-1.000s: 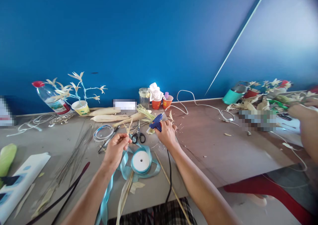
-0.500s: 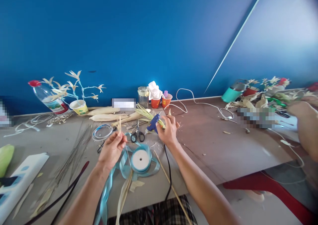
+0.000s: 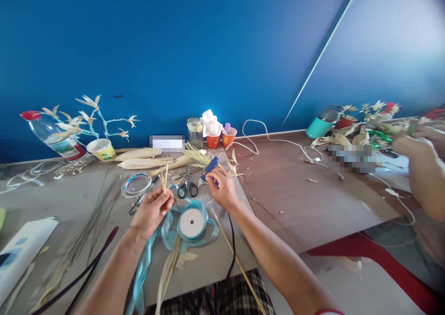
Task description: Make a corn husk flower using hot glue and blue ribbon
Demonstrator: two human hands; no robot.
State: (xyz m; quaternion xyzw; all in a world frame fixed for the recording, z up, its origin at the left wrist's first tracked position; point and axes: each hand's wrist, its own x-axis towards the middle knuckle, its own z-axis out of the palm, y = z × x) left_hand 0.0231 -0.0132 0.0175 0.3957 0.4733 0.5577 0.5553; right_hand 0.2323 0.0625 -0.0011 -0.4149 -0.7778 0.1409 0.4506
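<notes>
My left hand (image 3: 152, 209) is closed on a small pale husk flower (image 3: 163, 173) on a thin stem, held upright over the table. My right hand (image 3: 220, 188) grips a blue glue gun (image 3: 210, 167) whose nozzle points left toward the flower. The gun's black cord (image 3: 230, 250) runs back along my right arm. A spool of light blue ribbon (image 3: 191, 222) lies between my wrists, and black-handled scissors (image 3: 187, 188) lie just beyond it.
Corn husks (image 3: 139, 155), a plastic bottle (image 3: 55, 136), a yellow cup holding a husk-flower branch (image 3: 100, 149), a glass jar (image 3: 194, 130) and orange cups (image 3: 220, 138) line the back. Thin wires (image 3: 100, 208) lie left. Another person's arm (image 3: 424, 176) works at the right.
My right hand has lifted the glue gun and swung it left toward the flower. My left hand has shifted a little to the left with the flower. The view has drifted right and down.
</notes>
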